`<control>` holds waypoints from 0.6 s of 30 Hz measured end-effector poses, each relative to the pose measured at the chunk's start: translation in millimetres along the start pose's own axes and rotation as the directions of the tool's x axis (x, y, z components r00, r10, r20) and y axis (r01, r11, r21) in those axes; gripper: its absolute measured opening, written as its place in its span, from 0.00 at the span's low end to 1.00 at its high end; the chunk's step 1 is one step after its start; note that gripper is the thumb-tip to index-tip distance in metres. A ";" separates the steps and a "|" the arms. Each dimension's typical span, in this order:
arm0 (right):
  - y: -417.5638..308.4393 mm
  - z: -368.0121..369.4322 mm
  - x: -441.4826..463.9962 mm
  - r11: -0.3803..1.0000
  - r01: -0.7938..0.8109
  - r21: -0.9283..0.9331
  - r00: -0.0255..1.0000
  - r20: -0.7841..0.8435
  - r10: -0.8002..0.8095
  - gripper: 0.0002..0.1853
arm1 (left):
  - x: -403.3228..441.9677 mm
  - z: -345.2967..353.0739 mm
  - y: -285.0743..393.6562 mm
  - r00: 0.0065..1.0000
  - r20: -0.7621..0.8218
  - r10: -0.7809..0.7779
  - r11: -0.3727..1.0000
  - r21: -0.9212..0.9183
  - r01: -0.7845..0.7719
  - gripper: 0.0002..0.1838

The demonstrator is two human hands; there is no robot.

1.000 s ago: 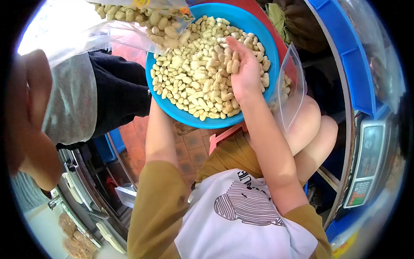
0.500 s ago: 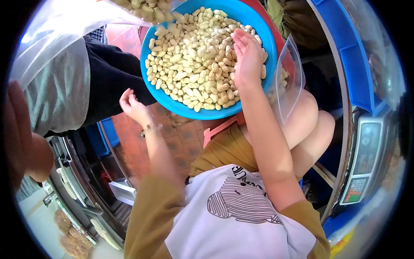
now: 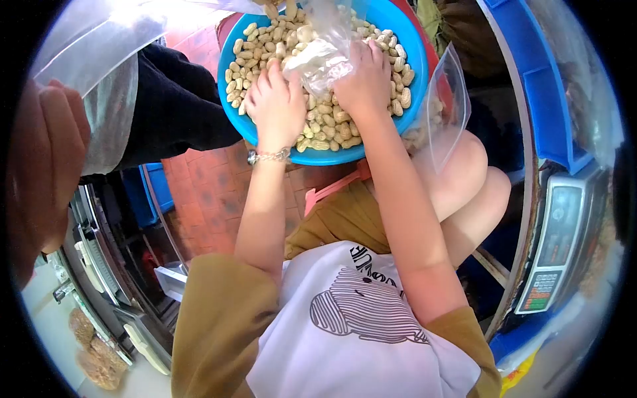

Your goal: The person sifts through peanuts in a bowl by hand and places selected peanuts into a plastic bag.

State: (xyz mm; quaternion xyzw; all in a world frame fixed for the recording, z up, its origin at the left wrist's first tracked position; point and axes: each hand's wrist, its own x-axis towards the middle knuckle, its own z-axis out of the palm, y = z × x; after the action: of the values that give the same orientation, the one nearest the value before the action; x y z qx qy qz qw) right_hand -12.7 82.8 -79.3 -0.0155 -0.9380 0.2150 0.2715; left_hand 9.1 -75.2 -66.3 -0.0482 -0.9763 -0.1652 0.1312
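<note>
One left hand [image 3: 275, 109], fingers spread apart on peanuts [image 3: 342, 132] in blue basin [image 3: 320, 158]. One right hand [image 3: 363, 83], fingers against clear bag [image 3: 320, 63] atop peanuts between both hands, grip impossible to tell.

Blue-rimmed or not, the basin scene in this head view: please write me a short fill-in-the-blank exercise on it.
The basin is ____.
It holds ____ in their shells.
On the wrist of the left hand is a ____.
Crumpled clear plastic lies ____ the left hand and the right hand.

Missing words: blue; peanuts; bracelet; between.
</note>
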 end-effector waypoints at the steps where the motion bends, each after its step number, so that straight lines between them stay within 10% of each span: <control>1: -0.1 -3.1 0.7 1.000 -0.005 0.010 0.998 0.057 0.004 0.22 | -2.3 6.6 3.2 0.999 -0.017 0.047 0.995 0.083 -0.045 0.30; 12: -6.9 -6.4 12.8 0.975 -0.059 0.214 0.981 0.191 0.017 0.27 | 23.1 35.0 5.8 0.988 0.140 -0.067 0.950 -0.295 0.106 0.23; 16: -10.4 -5.4 19.4 0.964 -0.155 0.214 0.930 0.362 0.068 0.27 | 23.9 29.6 16.4 0.994 0.105 0.009 0.997 -0.082 -0.001 0.22; 17: -14.3 -5.7 18.1 0.951 -0.216 0.220 0.933 0.333 0.135 0.28 | 24.4 27.9 23.3 0.974 0.077 -0.213 0.859 -0.460 0.225 0.21; 18: -15.7 -1.8 12.9 0.919 -0.229 0.322 0.961 0.228 0.159 0.31 | 17.1 22.4 18.2 0.995 -0.081 0.061 0.939 -0.332 -0.085 0.20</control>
State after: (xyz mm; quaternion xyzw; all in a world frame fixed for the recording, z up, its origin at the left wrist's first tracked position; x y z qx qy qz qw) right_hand -21.4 71.1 -65.0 -0.0397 -0.9016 0.4026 0.1531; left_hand -10.3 -49.7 -76.4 -0.1003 -0.9264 -0.3255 0.1608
